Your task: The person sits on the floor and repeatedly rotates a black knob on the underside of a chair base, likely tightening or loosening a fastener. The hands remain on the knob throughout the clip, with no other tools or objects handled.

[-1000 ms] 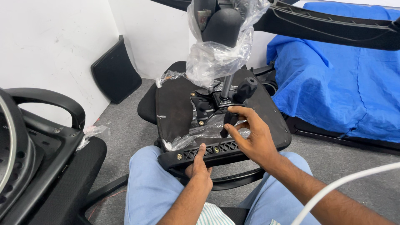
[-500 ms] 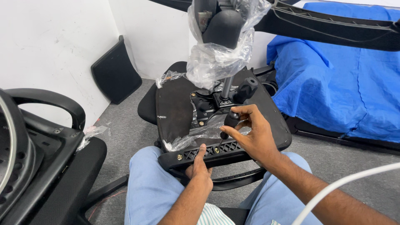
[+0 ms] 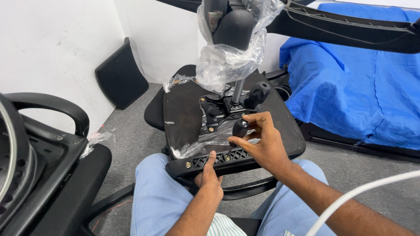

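An upturned black chair seat (image 3: 183, 116) lies across the person's lap, on the light blue trousers (image 3: 159, 199), its underside facing up. Bolted to the middle of it is a dark metal mechanism plate (image 3: 214, 111), and a grey column (image 3: 237, 91) rises from that plate into a bundle of clear plastic wrap (image 3: 227, 61) that covers the black parts above. More torn plastic film (image 3: 199, 144) trails over the near side of the seat. The front rim (image 3: 218, 159) has a lattice of small openings and a few brass-coloured screw heads.

The right hand (image 3: 262, 146) is curled over a small black knob (image 3: 239, 127) beside the mechanism, thumb and fingers pinched round it. A second, larger black knob (image 3: 258, 92) stands just behind, near the column. The left hand (image 3: 209, 175) presses against the near rim of the seat, thumb up on the edge; the fingers go under it, so how tightly they grip I cannot tell.

To the left, close by, stands another black chair with a curved armrest (image 3: 48, 107). A flat black panel (image 3: 120, 74) leans on the white wall. To the right, blue cloth (image 3: 350, 83) drapes a bulky shape on the grey floor. A long black frame piece (image 3: 345, 30) crosses the top, and a white cable (image 3: 367, 188) cuts across the lower right corner.
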